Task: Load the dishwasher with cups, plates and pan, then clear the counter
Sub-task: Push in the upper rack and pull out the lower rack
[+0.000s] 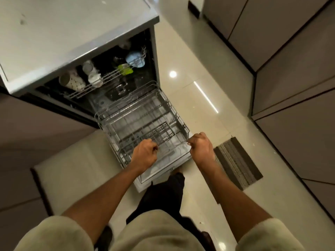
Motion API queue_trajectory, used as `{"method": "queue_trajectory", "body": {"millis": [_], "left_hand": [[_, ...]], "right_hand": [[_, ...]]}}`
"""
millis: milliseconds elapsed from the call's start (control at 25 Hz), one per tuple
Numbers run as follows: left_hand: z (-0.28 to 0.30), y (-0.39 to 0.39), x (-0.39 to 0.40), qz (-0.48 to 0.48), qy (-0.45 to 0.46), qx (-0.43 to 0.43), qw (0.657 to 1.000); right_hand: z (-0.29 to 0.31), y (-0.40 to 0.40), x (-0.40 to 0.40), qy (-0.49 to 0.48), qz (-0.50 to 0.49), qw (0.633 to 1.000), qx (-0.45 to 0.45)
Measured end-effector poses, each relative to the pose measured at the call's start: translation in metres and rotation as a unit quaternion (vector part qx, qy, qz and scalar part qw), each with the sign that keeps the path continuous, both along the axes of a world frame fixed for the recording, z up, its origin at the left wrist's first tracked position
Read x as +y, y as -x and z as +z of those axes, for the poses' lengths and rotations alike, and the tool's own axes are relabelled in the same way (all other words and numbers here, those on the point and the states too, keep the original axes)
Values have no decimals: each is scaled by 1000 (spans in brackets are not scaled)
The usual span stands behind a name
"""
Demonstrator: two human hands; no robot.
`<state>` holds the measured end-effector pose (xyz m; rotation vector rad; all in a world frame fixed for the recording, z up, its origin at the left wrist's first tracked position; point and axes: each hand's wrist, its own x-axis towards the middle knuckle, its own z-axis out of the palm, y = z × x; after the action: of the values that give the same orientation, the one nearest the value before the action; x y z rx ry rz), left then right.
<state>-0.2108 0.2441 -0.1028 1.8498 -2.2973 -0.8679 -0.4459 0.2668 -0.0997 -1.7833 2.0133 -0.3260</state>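
Observation:
The dishwasher (153, 51) stands open under the grey counter (68, 33). Its lower wire rack (141, 120) is pulled out over the dropped door (163, 171) and holds no dishes. My left hand (145, 153) and my right hand (200, 146) both grip the rack's front rail, fingers curled round the wire. The upper rack (101, 80) stays inside and carries several cups: a patterned mug (72, 81), a white cup (94, 78), a green one (125, 69) and a pale blue one (135, 58). A dark pot (119, 88) shows in the tub below it.
Grey cabinet fronts (290, 60) line the right side, with glossy cream floor tiles (199, 57) between them and the dishwasher. A dark striped mat (237, 162) lies on the floor just right of the door. More cabinet fronts (36, 133) run along the left.

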Motion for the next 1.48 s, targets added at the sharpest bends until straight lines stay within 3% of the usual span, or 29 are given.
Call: {"method": "queue_trajectory", "body": {"millis": [240, 680, 1000, 1480], "left_hand": [[-43, 11, -42, 115, -59, -10, 992], [-188, 18, -85, 270, -105, -57, 955], [-300, 15, -83, 289, -139, -99, 942], [-368, 5, -77, 301, -153, -129, 932]], "right_hand": [[-69, 10, -84, -67, 84, 994, -28], [-213, 0, -182, -138, 234, 962, 3], [-331, -13, -202, -141, 325, 935, 23], [-395, -33, -200, -162, 361, 918, 28]]}}
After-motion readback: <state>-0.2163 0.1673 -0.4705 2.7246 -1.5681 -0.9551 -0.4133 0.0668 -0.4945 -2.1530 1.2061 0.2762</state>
